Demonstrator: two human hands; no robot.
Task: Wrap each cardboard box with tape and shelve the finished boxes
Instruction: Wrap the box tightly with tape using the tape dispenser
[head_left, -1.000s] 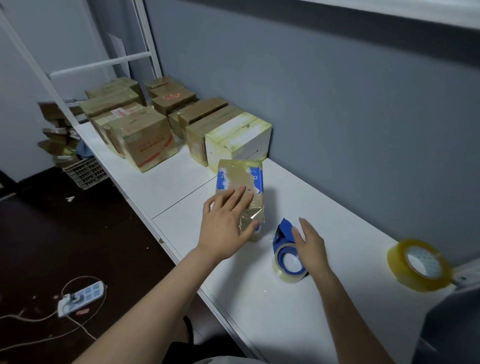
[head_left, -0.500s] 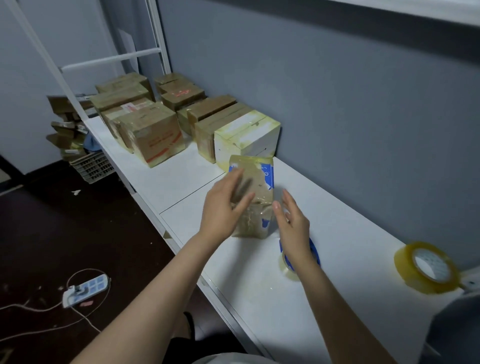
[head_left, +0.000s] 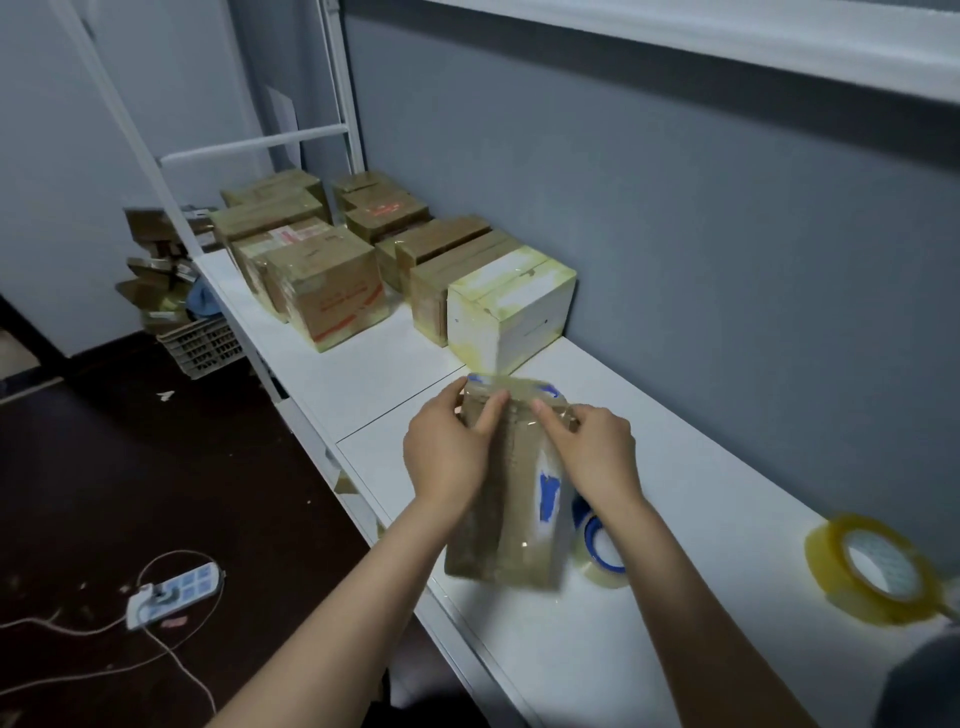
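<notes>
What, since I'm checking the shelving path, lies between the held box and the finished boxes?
Nothing visible: only bare shelf top separates the held box from the white taped box.

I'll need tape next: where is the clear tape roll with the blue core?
In the head view the blue-cored tape roll lies on the white table, right of centre, close beside the tape-wrapped cardboard box, with the yellow tape roll farther right.
</notes>
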